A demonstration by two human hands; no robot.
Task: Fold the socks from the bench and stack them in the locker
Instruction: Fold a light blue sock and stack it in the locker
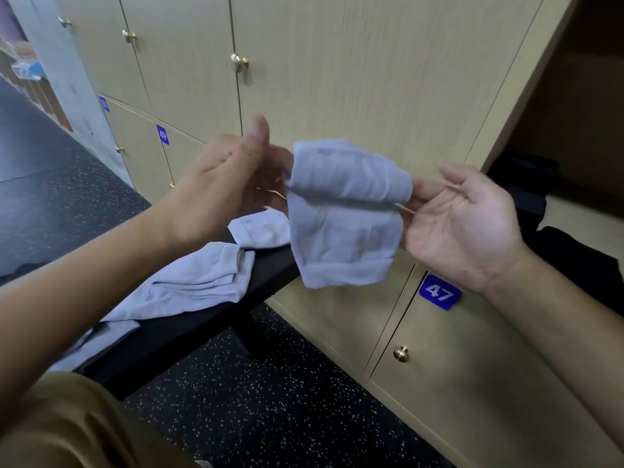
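A pale grey sock [344, 214] was held in the air between the two hands, in front of the closed locker doors [354, 79]. It was folded over on itself, the upper fold lying across the top and the lower part hanging down.

The left hand [223, 184] was at the sock's left edge, thumb raised; its fingers were hidden behind the fabric, so the grip on that side could not be confirmed. The right hand [462, 224] was at the sock's right edge, palm turned up; its fingers were curled onto the fold and the edge was pinched there.

Below and to the left of the held sock, further pale socks [202, 282] were seen lying loose on the black bench [189, 336], well apart from both hands.

An open locker [574, 130] was noted at the far right, just beyond the right hand, with dark fabric [526, 187] inside. A blue plate numbered 47 [439, 292] was recorded on the door beneath the right wrist. The floor [270, 417] was dark and speckled.
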